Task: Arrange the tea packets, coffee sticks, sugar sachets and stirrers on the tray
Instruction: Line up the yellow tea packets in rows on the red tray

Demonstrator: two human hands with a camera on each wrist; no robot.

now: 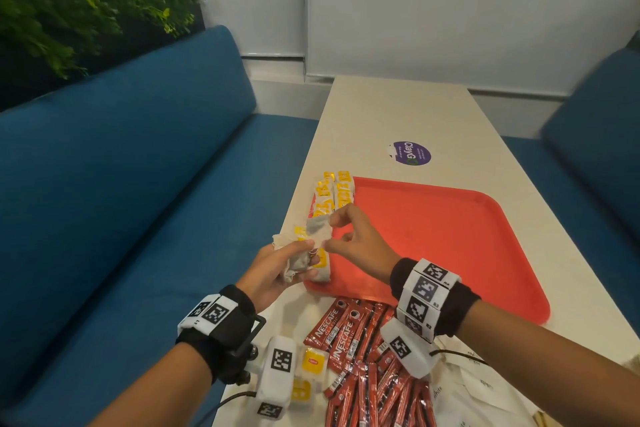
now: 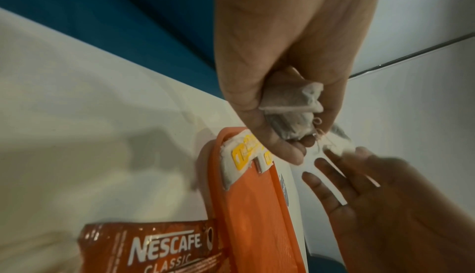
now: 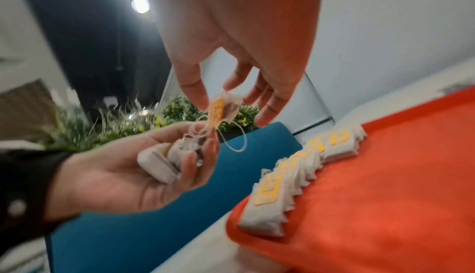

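Head view: my left hand (image 1: 277,270) grips a small bunch of tea bags (image 3: 164,161) above the table's (image 1: 398,114) left edge, while my right hand (image 1: 360,246) pinches one tea bag (image 1: 317,230) by thumb and forefinger, its string looping down. More tea bags (image 1: 332,194) lie in a row along the red tray's (image 1: 450,236) left side. Coffee sticks (image 1: 360,357) lie heaped on the table nearer me.

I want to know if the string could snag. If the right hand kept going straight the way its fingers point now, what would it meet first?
Probably the left hand and its bunch of tea bags: the right hand points left at them, pinching one tea bag just above. Depth is unclear.
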